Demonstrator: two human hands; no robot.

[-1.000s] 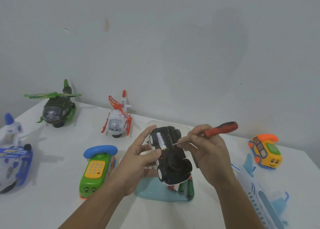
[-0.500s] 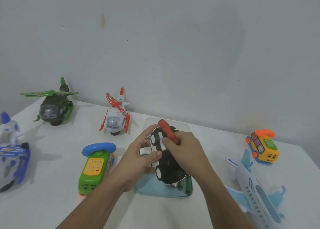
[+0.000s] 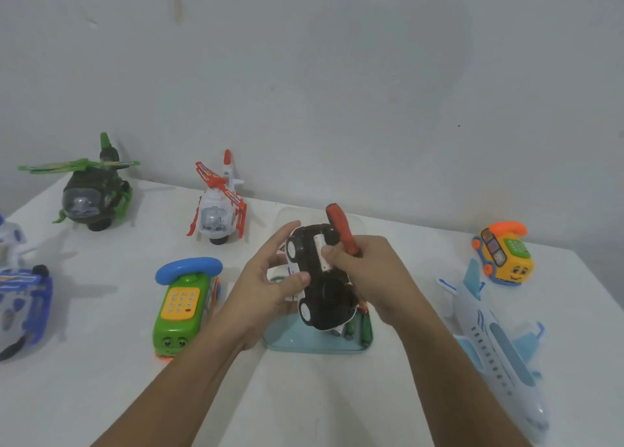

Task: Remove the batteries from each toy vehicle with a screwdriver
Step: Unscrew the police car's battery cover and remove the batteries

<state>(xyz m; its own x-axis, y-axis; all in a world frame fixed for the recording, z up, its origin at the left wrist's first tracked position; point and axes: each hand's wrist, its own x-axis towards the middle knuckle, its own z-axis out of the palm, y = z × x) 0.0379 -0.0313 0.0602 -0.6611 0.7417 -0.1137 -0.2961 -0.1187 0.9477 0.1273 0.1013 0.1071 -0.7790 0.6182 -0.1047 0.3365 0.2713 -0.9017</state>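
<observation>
The screwdriver [image 3: 340, 229] has swung upright, right hand [image 3: 378, 272] wrapped round it; left hand [image 3: 265, 286] grips the upturned glossy black car [image 3: 326, 298], white cylindrical battery [image 3: 319, 244] exposed.

Likely a home, white table [image 3: 101, 396], bare wall [image 3: 337, 75]

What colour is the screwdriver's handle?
Red, on the screwdriver held in the right hand; the head view shows it best.

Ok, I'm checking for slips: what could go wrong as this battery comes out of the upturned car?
The right hand grips the screwdriver while its fingers work at the battery, so that crowded grip may slip. The left hand holds the car above the tray; a freed battery could miss it and roll across the table.
</observation>
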